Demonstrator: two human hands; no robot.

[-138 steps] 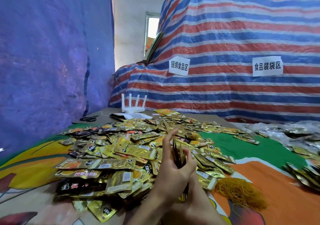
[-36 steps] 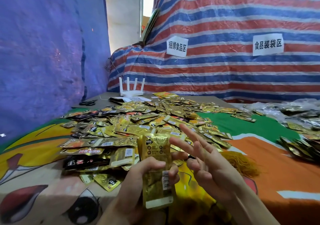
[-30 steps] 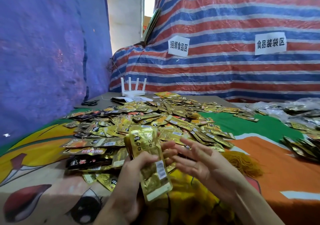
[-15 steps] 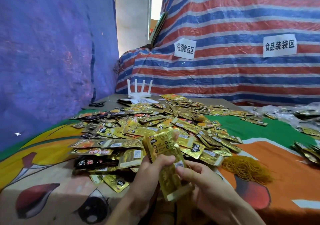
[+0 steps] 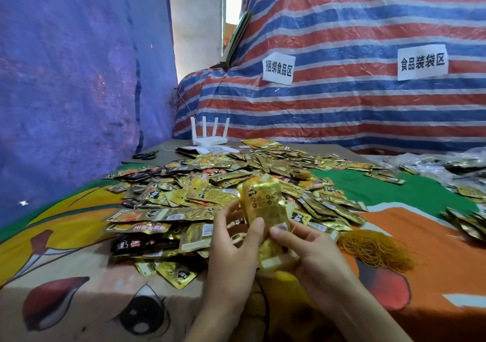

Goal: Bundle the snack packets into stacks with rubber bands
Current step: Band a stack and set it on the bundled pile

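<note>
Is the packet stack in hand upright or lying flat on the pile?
Upright, leaning slightly: the packet stack stands on end, with the left hand and right hand gripping its lower half.

Left hand (image 5: pixel 231 257), right hand (image 5: pixel 313 255): 2 bare forearms, short plain nails.

Two hands are in view, a left hand (image 5: pixel 231 252) and a right hand (image 5: pixel 313 255), holding one stack (image 5: pixel 265 210) of gold packets. One heap (image 5: pixel 210 184) of loose packets holds far too many to count. One pile of rubber bands (image 5: pixel 373 249) is also beyond counting. One router (image 5: pixel 209 139) has four antennas. There is one pair of scissors (image 5: pixel 145 155). Two signs (image 5: pixel 278 68) (image 5: pixel 422 62) hang on one striped tarp (image 5: pixel 342 110); there is one blue tarp (image 5: pixel 79 78).
</note>
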